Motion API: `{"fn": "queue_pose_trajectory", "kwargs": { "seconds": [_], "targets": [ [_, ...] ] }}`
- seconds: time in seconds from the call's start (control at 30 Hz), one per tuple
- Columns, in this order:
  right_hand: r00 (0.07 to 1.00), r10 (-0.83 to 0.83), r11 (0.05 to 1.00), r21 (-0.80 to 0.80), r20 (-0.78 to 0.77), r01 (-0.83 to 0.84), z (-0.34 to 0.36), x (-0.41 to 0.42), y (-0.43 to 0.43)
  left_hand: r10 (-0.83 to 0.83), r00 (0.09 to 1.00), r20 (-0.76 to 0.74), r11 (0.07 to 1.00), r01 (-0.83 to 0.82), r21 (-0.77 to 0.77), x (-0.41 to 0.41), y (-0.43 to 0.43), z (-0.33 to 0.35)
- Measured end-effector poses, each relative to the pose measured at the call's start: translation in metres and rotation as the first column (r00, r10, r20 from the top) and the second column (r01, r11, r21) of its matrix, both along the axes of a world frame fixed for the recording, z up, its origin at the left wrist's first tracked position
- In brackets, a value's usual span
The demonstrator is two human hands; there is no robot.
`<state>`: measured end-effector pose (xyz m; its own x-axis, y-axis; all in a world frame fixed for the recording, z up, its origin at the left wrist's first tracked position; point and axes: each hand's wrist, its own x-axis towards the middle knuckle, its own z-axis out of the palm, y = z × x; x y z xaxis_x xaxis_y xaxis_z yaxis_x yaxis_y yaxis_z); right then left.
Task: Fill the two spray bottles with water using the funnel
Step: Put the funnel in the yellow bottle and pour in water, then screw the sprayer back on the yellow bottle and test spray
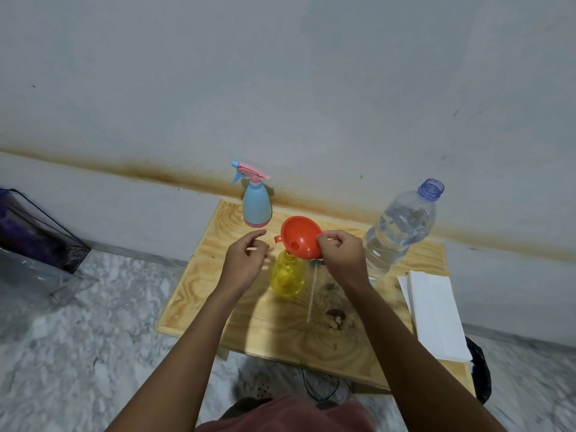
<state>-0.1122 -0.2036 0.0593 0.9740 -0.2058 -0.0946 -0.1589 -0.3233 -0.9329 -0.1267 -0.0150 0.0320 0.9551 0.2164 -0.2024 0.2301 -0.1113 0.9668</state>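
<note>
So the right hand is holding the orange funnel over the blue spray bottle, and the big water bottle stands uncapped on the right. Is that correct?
Not quite. The head view shows the right hand holding the orange funnel over the yellow bottle, not the blue spray bottle, which stands apart at the back. The big water bottle does stand uncapped on the right.

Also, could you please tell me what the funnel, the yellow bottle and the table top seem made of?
The funnel looks like smooth, opaque orange plastic. The yellow bottle seems translucent plastic; light passes through. The table top is wood, probably plywood, with swirling grain.
</note>
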Motion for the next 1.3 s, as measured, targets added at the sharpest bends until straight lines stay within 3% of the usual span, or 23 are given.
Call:
{"fn": "queue_pose_trajectory", "kwargs": {
  "seconds": [0.13, 0.27, 0.57, 0.8, 1.07, 1.3],
  "targets": [
    [1.0, 0.022, 0.999, -0.023, -0.014, -0.023, 0.0, 0.003, 0.0, -0.29, 0.957, 0.001, 0.925, 0.28, 0.258, 0.004, -0.006, -0.022],
    [0.999, 0.044, 0.999, -0.023, -0.011, -0.044, 0.002, 0.003, -0.001, -0.379, 0.925, 0.033, 0.88, 0.35, 0.32, 0.014, -0.011, -0.039],
    [0.986, 0.1, 0.995, -0.032, 0.135, -0.096, -0.003, -0.011, -0.045, -0.353, 0.934, 0.046, 0.898, 0.325, 0.296, 0.016, -0.012, -0.049],
    [0.951, 0.105, 0.93, -0.366, 0.292, 0.009, -0.056, -0.041, -0.081, -0.335, 0.942, 0.007, 0.907, 0.32, 0.273, 0.015, -0.015, -0.045],
    [0.958, 0.151, 0.711, -0.701, 0.242, 0.065, -0.126, -0.066, -0.098, -0.305, 0.952, -0.017, 0.927, 0.301, 0.225, 0.012, -0.019, -0.043],
    [0.971, 0.135, 0.692, -0.721, 0.196, 0.049, -0.158, -0.066, -0.111, -0.275, 0.961, -0.03, 0.939, 0.275, 0.208, 0.013, -0.018, -0.053]
  ]
}}
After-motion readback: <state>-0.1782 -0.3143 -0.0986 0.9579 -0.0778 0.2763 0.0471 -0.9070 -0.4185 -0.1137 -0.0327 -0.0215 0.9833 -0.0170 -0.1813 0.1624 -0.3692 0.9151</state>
